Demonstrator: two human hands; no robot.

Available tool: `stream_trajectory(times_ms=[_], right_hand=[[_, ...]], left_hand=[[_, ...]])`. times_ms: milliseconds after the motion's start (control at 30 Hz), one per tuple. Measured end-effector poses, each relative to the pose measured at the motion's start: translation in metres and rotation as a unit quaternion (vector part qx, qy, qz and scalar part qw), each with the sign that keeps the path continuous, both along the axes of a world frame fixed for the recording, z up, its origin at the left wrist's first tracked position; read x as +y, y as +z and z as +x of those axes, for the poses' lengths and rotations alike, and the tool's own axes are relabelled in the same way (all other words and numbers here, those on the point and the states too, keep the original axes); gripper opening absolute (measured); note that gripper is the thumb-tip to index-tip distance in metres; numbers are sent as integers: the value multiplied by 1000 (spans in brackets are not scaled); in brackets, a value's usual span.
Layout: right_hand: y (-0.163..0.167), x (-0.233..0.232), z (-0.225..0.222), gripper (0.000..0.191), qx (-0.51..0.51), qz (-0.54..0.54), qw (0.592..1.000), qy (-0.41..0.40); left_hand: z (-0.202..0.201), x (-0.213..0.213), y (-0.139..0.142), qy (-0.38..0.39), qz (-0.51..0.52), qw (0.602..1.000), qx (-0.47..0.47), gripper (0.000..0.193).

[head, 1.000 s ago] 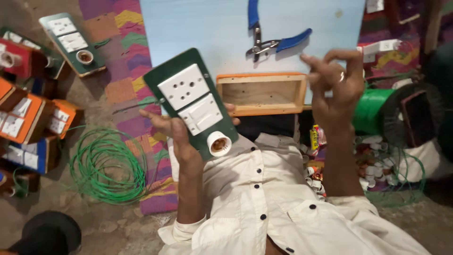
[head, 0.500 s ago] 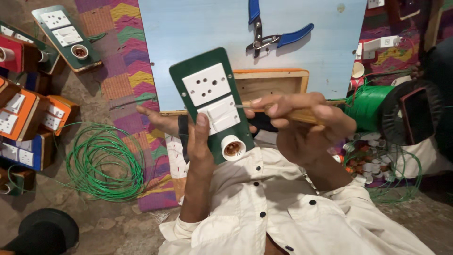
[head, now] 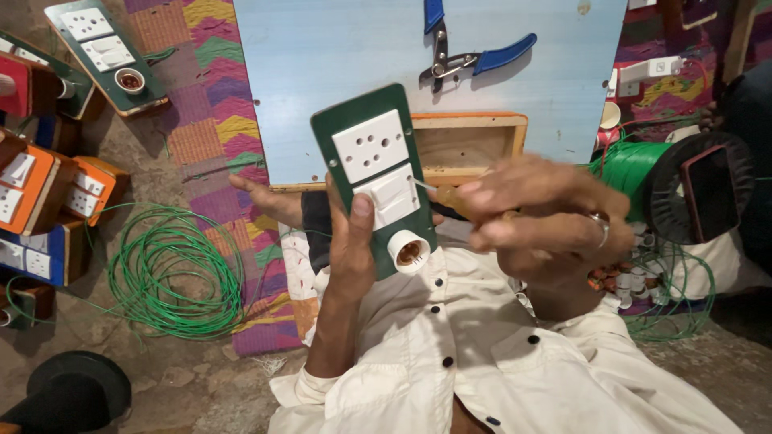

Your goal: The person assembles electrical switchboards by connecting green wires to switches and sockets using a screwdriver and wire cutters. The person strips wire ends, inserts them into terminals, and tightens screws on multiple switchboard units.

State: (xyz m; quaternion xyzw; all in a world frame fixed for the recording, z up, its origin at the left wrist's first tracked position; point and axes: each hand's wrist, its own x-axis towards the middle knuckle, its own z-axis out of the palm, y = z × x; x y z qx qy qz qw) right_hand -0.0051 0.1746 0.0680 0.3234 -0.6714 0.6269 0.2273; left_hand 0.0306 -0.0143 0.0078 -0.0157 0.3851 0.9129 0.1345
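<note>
1. While the left hand [head: 351, 241] gripped the dark green rectangular switch board [head: 375, 181] from below, its thumb lay flat across the front, pressing beside the white rocker switch [head: 392, 195], and the other fingers were curled behind the board out of sight.
2. That board was held upright above the white buttoned shirt [head: 482, 362], tilted slightly, just in front of the near edge of the pale blue painted work board [head: 338, 64].
3. It carried a white multi-pin socket [head: 369, 146] at the top, the rocker switch in the middle and a round white lamp holder [head: 408, 252] at the bottom.
4. The right hand [head: 547, 217], blurred, was closed around a screwdriver with a yellowish handle [head: 452, 198], whose thin metal shaft pointed at the right edge of the rocker switch; whether the tip touched could not be told.
5. A ring [head: 601, 233] sat on one finger of that hand.
6. Blue-handled pliers [head: 474, 52] lay near the far edge of the blue board, and an open wooden box [head: 474, 141] sat at its near edge, behind the held board.
7. A loose coil of green wire [head: 173, 273] lay on the floor to the left, near a second green switch board [head: 108, 52] and orange switch boxes [head: 48, 189].
8. A spool of green wire [head: 635, 169] stood to the right.
</note>
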Motion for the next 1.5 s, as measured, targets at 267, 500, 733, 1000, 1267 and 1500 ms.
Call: stream_trajectory(times_ms=[267, 500, 733, 1000, 1267, 1500], right_hand=[[-8, 1, -11, 15, -22, -80, 994, 70], [20, -4, 10, 3, -146, 21, 988, -50], [20, -11, 3, 5, -96, 29, 994, -46], [60, 21, 3, 43, -72, 440, 893, 63], [4, 34, 3, 64, 195, 642, 738, 73], [-19, 30, 11, 41, -372, 519, 765, 80]], left_hand=[[1, 0, -5, 2, 21, 1000, -11, 51], [2, -3, -2, 3, -18, 1000, 5, 53], [0, -9, 6, 8, -43, 999, 3, 55], [18, -19, 11, 18, -302, 953, 26, 32], [29, -18, -3, 17, -428, 888, 168, 36], [21, -21, -2, 25, -470, 840, 269, 43]])
